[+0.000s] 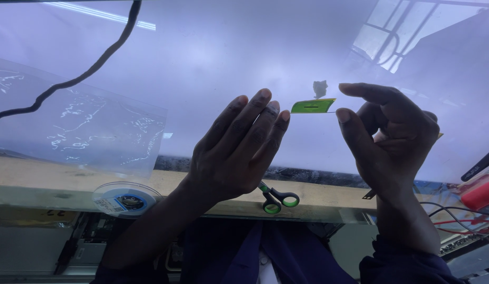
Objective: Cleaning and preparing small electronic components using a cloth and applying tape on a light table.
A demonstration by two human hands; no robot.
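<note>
A clear plastic bag (81,126) lies at the left on the glossy white panel (213,58), its near edge hanging over the panel's front. A black cable (81,78) snakes across the far left corner above it. On the wooden ledge (39,176) nearer the viewer rests a round tape reel (126,200) with a blue centre, and further right a pair of scissors (276,200) with black and green handles. At the far right sit a red object (481,192) and thin red and black wires (455,218).
</note>
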